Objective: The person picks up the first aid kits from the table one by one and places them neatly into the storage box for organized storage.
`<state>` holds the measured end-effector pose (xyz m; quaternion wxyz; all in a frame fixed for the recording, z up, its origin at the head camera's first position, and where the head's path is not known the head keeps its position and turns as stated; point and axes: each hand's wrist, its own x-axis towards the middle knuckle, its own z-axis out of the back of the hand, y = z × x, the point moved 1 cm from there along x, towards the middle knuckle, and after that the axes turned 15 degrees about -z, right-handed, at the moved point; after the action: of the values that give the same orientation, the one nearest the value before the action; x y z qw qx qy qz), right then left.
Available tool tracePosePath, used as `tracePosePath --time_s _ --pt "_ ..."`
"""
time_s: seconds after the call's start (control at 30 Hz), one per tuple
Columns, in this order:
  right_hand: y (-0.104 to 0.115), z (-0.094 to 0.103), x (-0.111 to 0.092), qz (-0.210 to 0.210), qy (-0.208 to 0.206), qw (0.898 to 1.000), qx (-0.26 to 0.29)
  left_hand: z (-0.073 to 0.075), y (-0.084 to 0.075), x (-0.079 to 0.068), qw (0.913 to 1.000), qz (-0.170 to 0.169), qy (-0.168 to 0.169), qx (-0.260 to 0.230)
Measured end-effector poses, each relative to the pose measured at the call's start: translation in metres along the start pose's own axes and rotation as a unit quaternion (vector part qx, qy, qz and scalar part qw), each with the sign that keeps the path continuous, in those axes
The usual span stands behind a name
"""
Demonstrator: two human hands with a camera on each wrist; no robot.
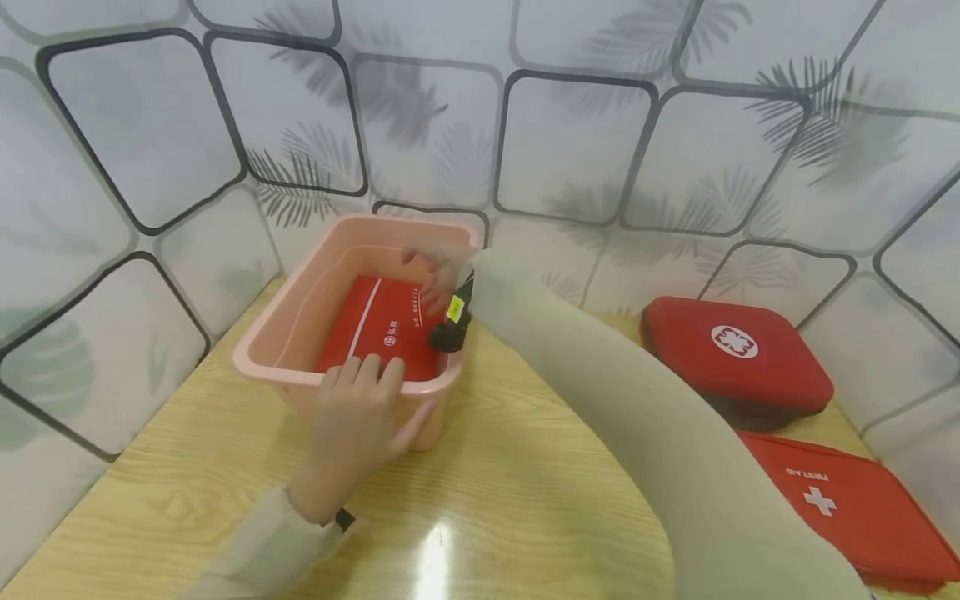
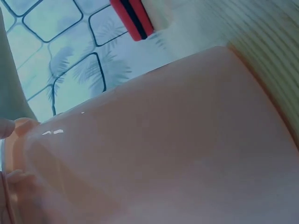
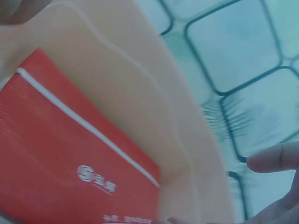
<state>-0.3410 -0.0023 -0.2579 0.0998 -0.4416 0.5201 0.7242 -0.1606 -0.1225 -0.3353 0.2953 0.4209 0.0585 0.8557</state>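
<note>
My left hand [image 1: 356,421] holds the near rim of a pink plastic tub [image 1: 262,342], fingers over the edge and thumb outside. In the left wrist view the tub's outer wall [image 2: 154,140] fills most of the picture. Inside the tub lies a flat red pouch [image 1: 367,329] with a white stripe and white lettering; the right wrist view shows this pouch [image 3: 70,149] close up. My right hand [image 1: 438,271], blurred, is over the tub's far right part with its fingers loosely extended. Nothing shows in its grasp.
A red hard case [image 1: 720,342] with a round white emblem stands on the wooden table [image 1: 510,467] at the right. Nearer lies a red first aid pouch [image 1: 855,508] with a white cross, partly behind my right sleeve. A patterned wall covering [image 1: 585,150] closes off the back and sides.
</note>
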Motion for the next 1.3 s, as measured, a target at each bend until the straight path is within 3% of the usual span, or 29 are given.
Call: tracePosePath --time_s 0.03,0.07,0.2,0.43,0.67,1.0,1.07,1.13,1.17,1.23,1.3 --pt "0.006 -0.002 -0.004 -0.032 0.022 0.996 0.082 -0.001 0.000 0.000 1.0000 0.000 -0.004 0.003" --pt "0.011 -0.008 -0.016 -0.050 0.004 0.992 0.113 -0.002 -0.001 0.000 1.0000 0.000 -0.008 0.005" --pt "0.019 0.006 -0.040 -0.049 0.015 0.987 0.151 -0.004 -0.001 -0.001 0.9996 0.003 -0.028 0.007" --pt "0.007 0.051 -0.077 0.012 0.079 0.983 0.163 -0.008 0.000 -0.001 0.9977 0.004 -0.067 0.004" --pt "-0.026 0.092 -0.113 0.055 0.123 0.978 0.162 -0.010 0.000 -0.001 0.9959 0.000 -0.091 0.004" --pt "-0.094 0.145 -0.146 0.073 0.114 0.981 0.137 -0.013 0.000 -0.001 0.9956 -0.004 -0.093 0.012" --pt "-0.109 0.159 -0.148 0.083 0.147 0.974 0.154 -0.014 0.000 -0.002 0.9950 -0.003 -0.099 0.015" --pt "-0.124 0.175 -0.149 0.099 0.206 0.959 0.165 -0.015 0.000 -0.002 0.9943 -0.003 -0.105 0.019" --pt "-0.131 0.183 -0.150 0.106 0.243 0.949 0.171 -0.015 0.000 -0.002 0.9938 -0.004 -0.110 0.020" --pt "-0.146 0.199 -0.152 0.118 0.331 0.918 0.186 -0.016 0.000 -0.002 0.9932 -0.005 -0.115 0.022" --pt "-0.160 0.212 -0.156 0.123 0.388 0.892 0.197 -0.015 0.000 -0.002 0.9930 -0.005 -0.116 0.023"
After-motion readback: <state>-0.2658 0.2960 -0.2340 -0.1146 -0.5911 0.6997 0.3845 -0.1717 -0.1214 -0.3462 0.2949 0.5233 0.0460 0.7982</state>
